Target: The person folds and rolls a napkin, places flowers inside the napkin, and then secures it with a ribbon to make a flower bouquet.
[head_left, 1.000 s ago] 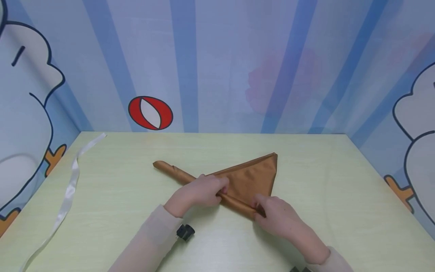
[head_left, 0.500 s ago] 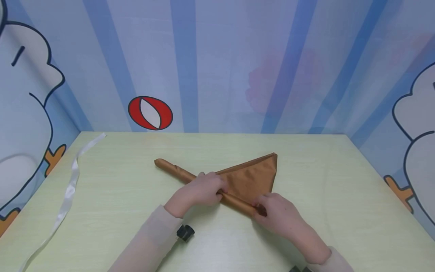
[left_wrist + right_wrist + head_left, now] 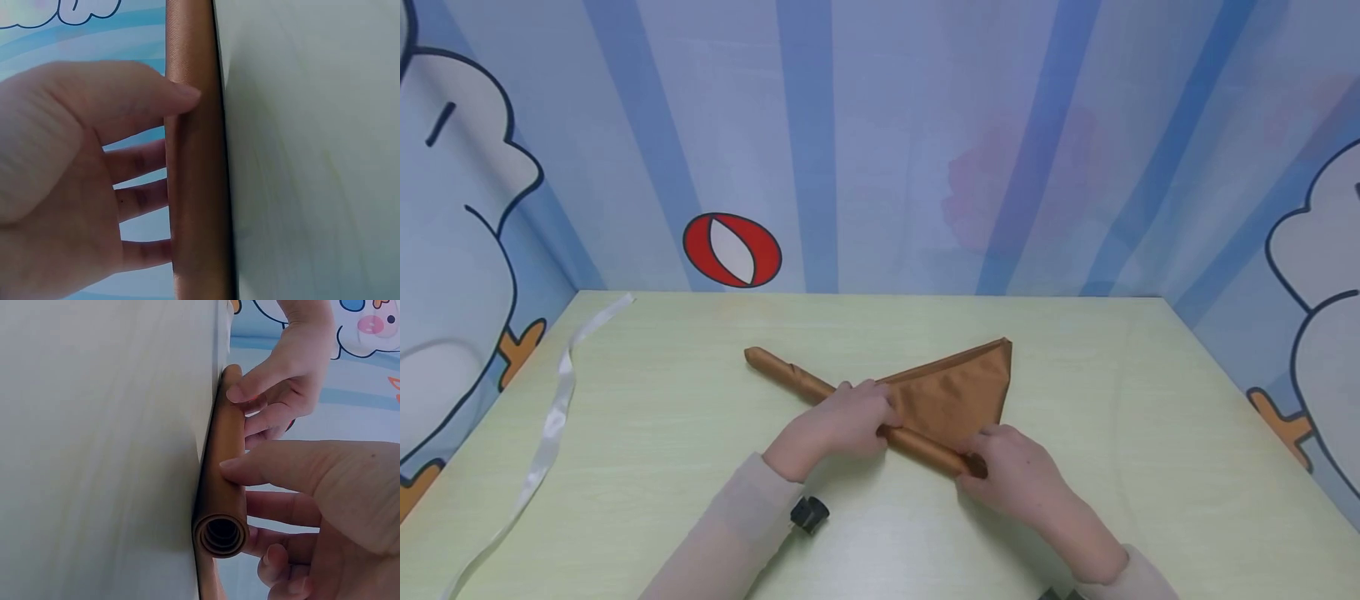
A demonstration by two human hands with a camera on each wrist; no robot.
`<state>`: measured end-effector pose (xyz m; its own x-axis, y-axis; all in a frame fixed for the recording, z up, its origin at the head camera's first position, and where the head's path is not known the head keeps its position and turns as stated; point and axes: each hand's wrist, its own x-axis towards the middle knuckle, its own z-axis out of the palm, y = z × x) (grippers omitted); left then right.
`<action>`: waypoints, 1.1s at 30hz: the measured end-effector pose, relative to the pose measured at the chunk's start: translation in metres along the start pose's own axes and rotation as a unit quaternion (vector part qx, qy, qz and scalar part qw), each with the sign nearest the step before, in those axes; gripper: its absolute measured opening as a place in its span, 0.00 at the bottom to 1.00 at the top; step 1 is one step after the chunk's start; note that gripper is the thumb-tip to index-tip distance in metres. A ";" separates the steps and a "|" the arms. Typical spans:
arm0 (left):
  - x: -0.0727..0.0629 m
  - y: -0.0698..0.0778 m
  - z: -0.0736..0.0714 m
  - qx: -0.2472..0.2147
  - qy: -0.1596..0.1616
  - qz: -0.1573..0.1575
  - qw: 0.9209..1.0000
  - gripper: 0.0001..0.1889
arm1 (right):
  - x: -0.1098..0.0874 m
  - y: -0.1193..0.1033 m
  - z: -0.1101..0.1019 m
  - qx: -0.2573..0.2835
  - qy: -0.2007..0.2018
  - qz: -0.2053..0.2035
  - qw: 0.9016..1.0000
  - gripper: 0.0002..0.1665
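ok, l fingers & r fingers pinch brown cloth roll btwn them & thumbs.

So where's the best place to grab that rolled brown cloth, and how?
Probably along the rolled edge of the brown cloth, pinched lightly: thumb from the near side, fingers from the far side, as the left hand and right hand do. It's a slim tube, so both sides are easy to pinch, but its end is hollow, so squeezing hard might flatten it.
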<state>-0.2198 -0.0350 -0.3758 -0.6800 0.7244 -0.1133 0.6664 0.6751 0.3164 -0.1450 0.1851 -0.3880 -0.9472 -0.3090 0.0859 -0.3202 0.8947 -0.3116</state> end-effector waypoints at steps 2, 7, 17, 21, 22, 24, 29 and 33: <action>0.000 0.000 0.000 0.000 0.000 -0.008 1.000 0.17 | 0.000 0.000 0.000 -0.001 -0.001 0.000 1.000 0.16; 0.001 -0.001 0.002 0.009 0.007 -0.004 1.000 0.19 | 0.001 -0.001 0.000 -0.002 -0.001 -0.003 1.000 0.15; -0.001 0.000 0.001 0.028 0.005 0.007 1.000 0.11 | 0.000 -0.002 -0.001 0.023 -0.019 0.014 0.999 0.13; -0.001 0.000 -0.001 0.026 0.007 0.011 1.000 0.10 | 0.000 -0.001 -0.002 0.035 -0.025 0.010 0.999 0.13; -0.001 0.000 -0.001 0.025 0.007 0.013 1.000 0.10 | 0.000 -0.001 -0.002 0.037 -0.025 0.007 0.999 0.12; -0.001 -0.001 -0.001 0.025 0.007 0.015 1.000 0.10 | -0.001 -0.001 -0.002 0.042 -0.024 0.001 0.999 0.12; 0.000 -0.003 -0.001 0.013 0.007 0.006 1.000 0.10 | 0.000 0.000 -0.002 0.046 -0.022 -0.007 0.999 0.11; 0.001 -0.003 -0.001 -0.016 0.007 -0.008 1.000 0.07 | 0.000 0.000 -0.003 0.043 -0.022 -0.007 0.999 0.11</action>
<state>-0.2231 -0.0363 -0.3764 -0.6951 0.7111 -0.1052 0.6454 0.6818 0.3443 -0.1447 0.1864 -0.3851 -0.9399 -0.3378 0.0491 -0.3293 0.8595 -0.3909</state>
